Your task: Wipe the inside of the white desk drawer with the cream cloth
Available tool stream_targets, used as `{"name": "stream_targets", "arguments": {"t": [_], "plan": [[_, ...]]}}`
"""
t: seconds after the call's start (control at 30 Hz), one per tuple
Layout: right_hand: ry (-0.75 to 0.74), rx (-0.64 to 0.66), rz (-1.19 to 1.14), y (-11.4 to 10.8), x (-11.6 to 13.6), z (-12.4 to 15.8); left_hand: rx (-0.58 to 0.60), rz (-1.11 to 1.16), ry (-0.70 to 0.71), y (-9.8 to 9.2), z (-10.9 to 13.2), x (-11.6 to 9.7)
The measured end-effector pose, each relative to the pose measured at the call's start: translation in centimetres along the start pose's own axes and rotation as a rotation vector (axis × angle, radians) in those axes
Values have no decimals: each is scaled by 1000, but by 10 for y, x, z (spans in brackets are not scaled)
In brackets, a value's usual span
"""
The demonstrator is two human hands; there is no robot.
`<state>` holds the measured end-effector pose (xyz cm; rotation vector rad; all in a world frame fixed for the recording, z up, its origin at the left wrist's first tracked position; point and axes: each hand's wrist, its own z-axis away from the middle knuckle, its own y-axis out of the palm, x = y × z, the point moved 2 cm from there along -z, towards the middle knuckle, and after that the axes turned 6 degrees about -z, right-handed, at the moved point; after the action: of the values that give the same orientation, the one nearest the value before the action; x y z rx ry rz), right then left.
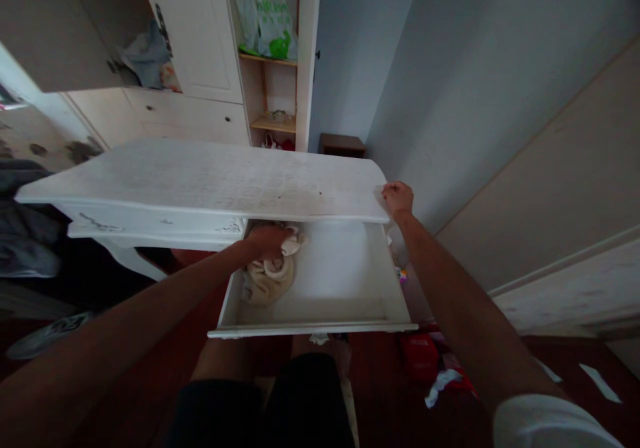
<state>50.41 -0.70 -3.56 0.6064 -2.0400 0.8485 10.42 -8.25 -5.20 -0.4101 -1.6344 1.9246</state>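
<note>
- Left hand (267, 241): fingers clenched around the cream cloth (270, 280), centre of the frame.
- Right hand (399, 198): fingers curled over the white counter (200, 178) at its right corner.
- The cloth lies bunched in the left of the open drawer (310, 330), just under the counter.
- A wardrobe (200, 35) stands at the upper left.

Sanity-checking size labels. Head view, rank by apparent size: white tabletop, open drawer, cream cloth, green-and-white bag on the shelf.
1. white tabletop
2. open drawer
3. cream cloth and green-and-white bag: they look about alike. The bag is farther away and the cloth lies partly under the left hand, so unranked.
</note>
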Motion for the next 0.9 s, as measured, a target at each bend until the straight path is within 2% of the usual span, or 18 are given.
{"name": "stream_targets", "arguments": {"t": [0.07,0.2,0.27,0.33,0.4,0.53,0.6,0.67,0.7,0.77,0.83,0.9], "plan": [[57,-20,-35,-1,2,1,3,109,79,0,3,2],[81,-34,-51,-1,6,4,-104,468,286,-14,17,4],[81,-35,-53,0,5,4,-169,632,336,-34,27,6],[81,-37,-63,1,4,4,-274,732,340,-66,35,11],[74,-46,-67,1,2,5,-469,764,303,-106,41,18],[78,-57,-53,2,-1,5,-1085,630,133,-185,34,38],[77,-49,-61,2,-1,5,-1317,511,53,-209,19,46],[67,-46,-77,2,-2,5,-1427,415,-23,-217,-3,51],[65,-48,-88,2,-3,5,-1428,386,-54,-215,-15,53],[65,-52,-110,3,-4,5,-1319,344,-80,-202,-39,52],[60,-55,-124,3,-5,5,-1118,310,-99,-181,-57,47],[50,-53,-122,4,-5,5,-801,260,-119,-155,-68,39]]}}
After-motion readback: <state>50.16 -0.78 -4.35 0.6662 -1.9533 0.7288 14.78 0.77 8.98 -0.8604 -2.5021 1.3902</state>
